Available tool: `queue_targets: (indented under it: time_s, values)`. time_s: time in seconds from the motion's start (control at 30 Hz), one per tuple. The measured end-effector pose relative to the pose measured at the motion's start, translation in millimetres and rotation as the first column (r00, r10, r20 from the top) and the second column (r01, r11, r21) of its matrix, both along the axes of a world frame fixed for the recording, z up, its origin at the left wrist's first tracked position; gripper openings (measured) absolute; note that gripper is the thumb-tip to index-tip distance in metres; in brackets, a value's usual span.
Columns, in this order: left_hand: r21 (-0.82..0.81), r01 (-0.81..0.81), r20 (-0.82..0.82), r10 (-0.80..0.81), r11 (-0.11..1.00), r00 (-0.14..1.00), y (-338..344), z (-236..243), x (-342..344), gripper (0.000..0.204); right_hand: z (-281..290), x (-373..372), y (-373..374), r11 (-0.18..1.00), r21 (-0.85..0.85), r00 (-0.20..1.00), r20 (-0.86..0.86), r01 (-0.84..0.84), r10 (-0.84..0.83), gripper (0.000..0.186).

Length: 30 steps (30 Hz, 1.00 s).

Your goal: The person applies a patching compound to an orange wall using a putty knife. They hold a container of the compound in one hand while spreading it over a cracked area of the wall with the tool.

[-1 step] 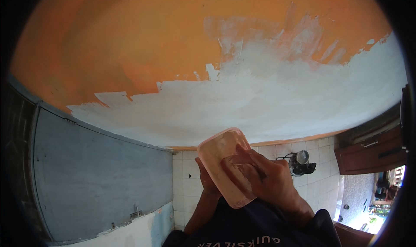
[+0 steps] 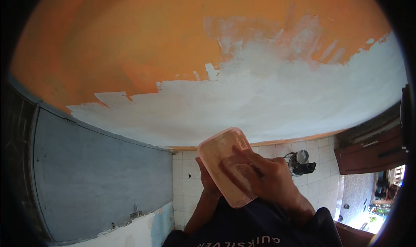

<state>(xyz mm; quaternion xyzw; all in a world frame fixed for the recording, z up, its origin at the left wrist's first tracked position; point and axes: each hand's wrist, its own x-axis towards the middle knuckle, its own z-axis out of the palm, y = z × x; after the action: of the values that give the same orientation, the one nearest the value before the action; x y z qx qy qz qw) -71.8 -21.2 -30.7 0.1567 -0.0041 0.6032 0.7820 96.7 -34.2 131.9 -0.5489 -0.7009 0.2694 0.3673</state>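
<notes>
Cradling a pink rectangular plastic tub (image 2: 219, 145) by its left side, the left hand (image 2: 208, 177) has its grip curled round the wall, fingers partly hidden. The right hand (image 2: 275, 173) reaches across the tub's right edge, fingers bent over the smeared inside; whether that grip closes on a tool cannot be told. The tub is held in front of the dark shirt (image 2: 242, 225), its long sides slanting, with white floor tiles (image 2: 190, 199) below. Beyond it, a white coat (image 2: 260, 95) covers the lower part of the orange wall (image 2: 130, 43), ragged along its upper edge. The step in hand looks like working or gathering material inside the tub; the next move seems to call for a steady left hold while the right fingers clear the rim.
</notes>
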Motion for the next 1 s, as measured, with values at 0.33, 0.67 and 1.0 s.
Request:
queue_targets:
  time_s: [0.33,0.67,1.0]
  values:
    - [-0.160,0.056,-0.017,-0.060,0.986,0.998,-2,11,4,0.078,4,-4,31,0.943,-0.079,0.899,0.287,-0.323,0.332,0.024]
    - [-0.100,-0.101,-0.400,0.053,0.990,0.915,3,38,10,0.080,15,-9,51,0.954,0.118,0.910,0.351,-0.276,0.220,0.034]
    - [-0.110,-0.071,-0.143,0.055,0.991,0.988,3,22,5,0.071,-10,-14,21,0.995,0.086,0.990,0.130,0.050,-0.061,0.031]
